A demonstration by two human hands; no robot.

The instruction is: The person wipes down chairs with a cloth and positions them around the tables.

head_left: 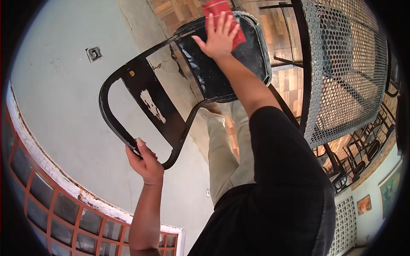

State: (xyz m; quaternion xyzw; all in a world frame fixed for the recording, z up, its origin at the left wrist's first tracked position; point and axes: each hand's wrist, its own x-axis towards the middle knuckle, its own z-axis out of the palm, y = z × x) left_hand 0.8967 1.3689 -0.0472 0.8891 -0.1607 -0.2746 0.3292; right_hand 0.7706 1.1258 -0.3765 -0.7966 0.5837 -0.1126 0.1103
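Note:
A black metal chair [160, 109] with a worn, chipped backrest stands beside the wall. My left hand [147, 164] is wrapped round the top corner of its frame. On the dark padded seat [247, 64] lies a folded red cloth [238, 36], near the seat's far side. My right hand [220, 37] rests flat on the cloth with its fingers spread, pressing it against the seat. White marks show on the seat's surface near the backrest.
A perforated metal table [341, 72] stands close on the right. Several dark chairs [358, 158] are farther off behind it. At the left are a grey wall [64, 94] with a socket [94, 53] and a window with red-brown bars [64, 209].

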